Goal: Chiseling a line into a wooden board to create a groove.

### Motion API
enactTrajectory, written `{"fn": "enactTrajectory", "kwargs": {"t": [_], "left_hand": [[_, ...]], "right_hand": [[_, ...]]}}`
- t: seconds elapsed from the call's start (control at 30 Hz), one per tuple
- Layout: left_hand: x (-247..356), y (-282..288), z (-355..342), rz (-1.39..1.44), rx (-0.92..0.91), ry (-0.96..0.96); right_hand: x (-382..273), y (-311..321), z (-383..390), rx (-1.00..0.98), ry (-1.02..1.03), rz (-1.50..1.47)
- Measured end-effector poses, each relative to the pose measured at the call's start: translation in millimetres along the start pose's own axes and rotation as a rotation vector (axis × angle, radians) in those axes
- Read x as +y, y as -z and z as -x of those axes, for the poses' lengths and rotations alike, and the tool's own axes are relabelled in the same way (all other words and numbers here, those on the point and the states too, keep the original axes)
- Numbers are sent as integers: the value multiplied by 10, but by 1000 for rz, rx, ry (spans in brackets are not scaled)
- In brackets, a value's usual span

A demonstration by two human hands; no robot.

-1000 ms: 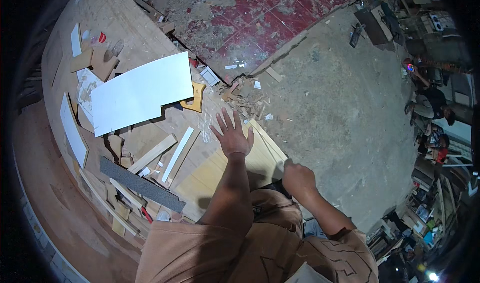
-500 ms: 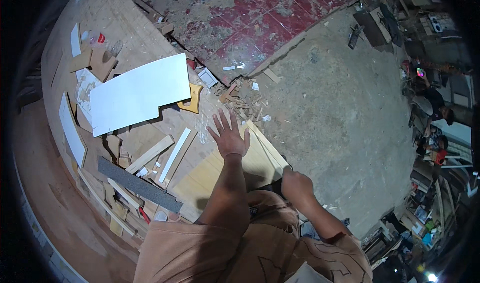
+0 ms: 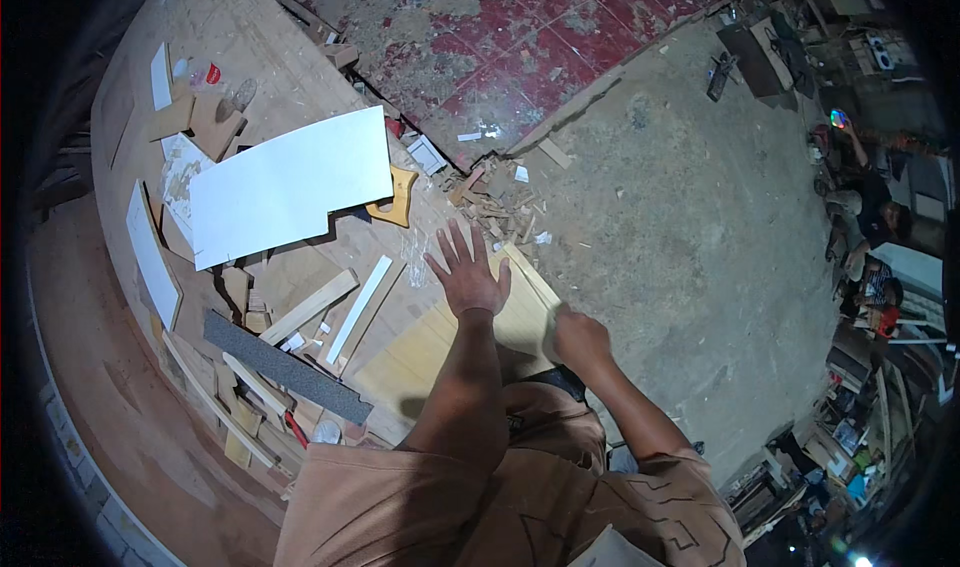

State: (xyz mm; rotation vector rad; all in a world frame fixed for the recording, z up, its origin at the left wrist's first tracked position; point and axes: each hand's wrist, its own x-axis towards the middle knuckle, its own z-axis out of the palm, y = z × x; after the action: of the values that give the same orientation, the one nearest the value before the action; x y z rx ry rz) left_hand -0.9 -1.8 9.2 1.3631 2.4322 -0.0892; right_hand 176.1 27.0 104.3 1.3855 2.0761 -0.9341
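At the bench edge, left hand (image 3: 468,277) spread on pale board (image 3: 420,352) (right hand (image 3: 578,339) gripping its edge).

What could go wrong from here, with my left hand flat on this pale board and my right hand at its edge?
The pale board seems to overhang the bench edge, so pressure from the left hand might tip it. The right hand appears to rub its corner, where splinters may catch bare skin. Loose strips and offcuts beside the board could get knocked off; scraps already litter the floor.
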Motion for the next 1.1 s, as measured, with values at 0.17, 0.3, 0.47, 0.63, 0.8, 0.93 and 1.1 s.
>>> {"fn": "enactTrajectory", "kwargs": {"t": [0.17,0.3,0.47,0.63,0.8,0.93,1.1], "left_hand": [[9,30,-4,26,-11,-4],[44,73,-25,7,-16,-3],[77,49,-48,-20,-5,-11],[13,42,-2,-6,-34,2],[23,40,2,21,-1,-12],[99,81,-22,9,2,-25],[56,34,-32,23,31,-28]], "right_hand": [[-105,397,430,-80,-93,35],[-172,-16,-244,10,5,1],[-228,-143,-577,68,-32,-35],[-39,207,290,-60,-67,-5],[-60,338,414,-82,-103,31],[-119,-127,-439,17,-18,-37],[-162,-133,-434,70,-50,-77]]}}
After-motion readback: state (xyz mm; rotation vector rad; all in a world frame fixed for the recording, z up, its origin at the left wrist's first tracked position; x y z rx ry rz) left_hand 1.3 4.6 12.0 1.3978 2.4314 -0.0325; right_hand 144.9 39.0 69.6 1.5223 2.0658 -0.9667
